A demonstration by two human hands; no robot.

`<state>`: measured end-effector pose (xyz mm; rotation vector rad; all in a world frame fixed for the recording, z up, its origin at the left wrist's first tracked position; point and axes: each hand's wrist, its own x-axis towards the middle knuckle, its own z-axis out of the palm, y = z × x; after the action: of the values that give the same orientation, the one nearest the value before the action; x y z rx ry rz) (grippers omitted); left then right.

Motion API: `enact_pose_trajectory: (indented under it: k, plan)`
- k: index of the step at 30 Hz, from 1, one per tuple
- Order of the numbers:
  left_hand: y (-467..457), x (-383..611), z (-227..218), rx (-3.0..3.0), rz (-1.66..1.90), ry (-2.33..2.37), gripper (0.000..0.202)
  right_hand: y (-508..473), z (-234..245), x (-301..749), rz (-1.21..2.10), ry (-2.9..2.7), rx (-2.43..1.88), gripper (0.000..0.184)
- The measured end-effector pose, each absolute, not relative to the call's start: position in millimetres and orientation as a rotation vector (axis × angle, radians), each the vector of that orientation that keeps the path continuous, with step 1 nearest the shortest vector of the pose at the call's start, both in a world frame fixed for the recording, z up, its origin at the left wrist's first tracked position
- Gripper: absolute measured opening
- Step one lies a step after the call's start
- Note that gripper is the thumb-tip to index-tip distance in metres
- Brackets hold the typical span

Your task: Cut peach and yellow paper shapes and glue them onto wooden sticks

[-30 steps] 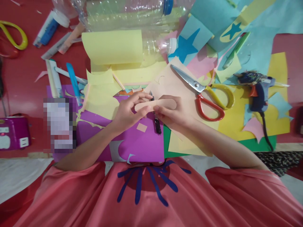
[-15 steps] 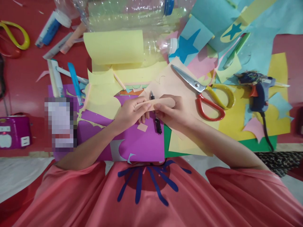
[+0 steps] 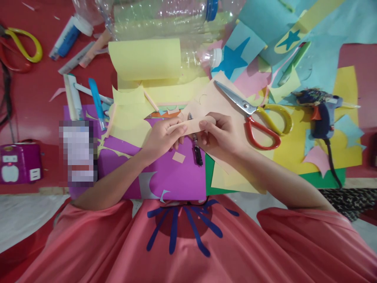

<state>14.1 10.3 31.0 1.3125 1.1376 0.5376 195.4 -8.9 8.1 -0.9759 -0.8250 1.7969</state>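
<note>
You have a pale peach strip (image 3: 193, 126) pinched in both hands, raised over the middle of the purple sheet (image 3: 176, 182). Your left hand (image 3: 165, 135) grips the left part, thumb on top and fingers curled beneath; that end is partly covered, so its shape is hard to tell. Your right hand (image 3: 219, 131) pinches near the other end, which looks rounded, between thumb and bent fingers.

As for progress, the cutting of this piece looks done: its long edges seem smooth, and the scissors (image 3: 246, 107) lie with blades together on the peach sheet (image 3: 206, 103), well apart from your fingers. The strip is joined to nothing, so any fixing in place appears to be left. The glue gun (image 3: 322, 114) lies untouched at the right, and the pen (image 3: 198, 151) lies loose below the strip, partly hidden by it. A small peach scrap (image 3: 178, 157) rests on the purple sheet.

Other pieces look further on: a dark blue star (image 3: 232, 57) sits on light blue card beyond the scissors, and a smaller one on a yellow oval (image 3: 279, 46). Yellow paper (image 3: 145, 59) appears curved round a clear bottle ahead of you, with no decoration visible on it.
</note>
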Motion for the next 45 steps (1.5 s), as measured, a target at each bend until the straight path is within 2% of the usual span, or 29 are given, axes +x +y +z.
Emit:
enact_pose_trajectory:
  k: [30, 36, 41, 45]
  plan:
    - [10.7, 11.0, 29.3, 1.353, 0.539, 1.132, 0.026, -7.9, 11.7, 195.0, 1.808, -0.821, -0.997, 0.030]
    - [11.2, 11.6, 29.9, 1.358, 0.560, 1.164, 0.027, -6.6, 8.8, 196.2, 1.751, -0.982, -1.054, 0.028]
    - [13.0, 12.2, 30.8, 1.332, 0.592, 1.193, 0.024, -8.8, 28.9, 209.1, 1.407, -1.251, -1.230, 0.027]
    - [13.7, 12.9, 31.0, 1.324, 0.582, 1.210, 0.027, -20.8, 55.0, 248.8, 0.937, -1.570, -1.566, 0.014]
